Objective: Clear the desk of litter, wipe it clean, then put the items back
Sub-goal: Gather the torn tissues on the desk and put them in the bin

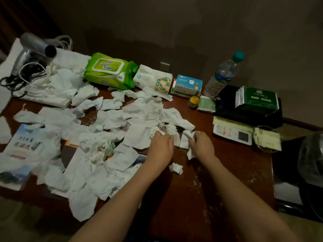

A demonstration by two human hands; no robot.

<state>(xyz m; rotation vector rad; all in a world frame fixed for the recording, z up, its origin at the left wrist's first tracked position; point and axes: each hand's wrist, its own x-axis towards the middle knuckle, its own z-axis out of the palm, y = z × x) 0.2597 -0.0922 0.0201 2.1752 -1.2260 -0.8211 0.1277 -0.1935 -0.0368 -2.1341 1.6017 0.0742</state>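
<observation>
Dim room, plain dark wall behind; we note a dark red-brown wooden counter (pixel 227 172) speckled with pale crumbs and buried on its left and centre under torn white tissue scraps (pixel 111 119). Both forearms reach in from the bottom edge. Left hand (pixel 160 145) lies knuckles up at the right margin of the heap, fingers curled into crumpled white tissue. Right hand (pixel 201 145) sits just beside it, fingers pinching a torn white piece that hangs down toward the counter. One small crumpled white wad (pixel 176 168) lies apart on bare wood between the two wrists. Along the back edge, left to right: a silver hair dryer (pixel 33 51) with tangled black and white cords, a green wet-wipes pack (pixel 109 71), a white soft tissue pack (pixel 153 81), a small blue-and-white box (pixel 188 85), and a clear plastic water bottle with a teal cap (pixel 223 74), upright. Near the box stands a little jar with a yellow lid (pixel 194 101). At right, a stack of dark green sachets (pixel 257 100) rests on a black object; in front of that lies a white desk telephone (pixel 232 134). We see a printed brochure (pixel 19 151) at far left, partly under scraps.
</observation>
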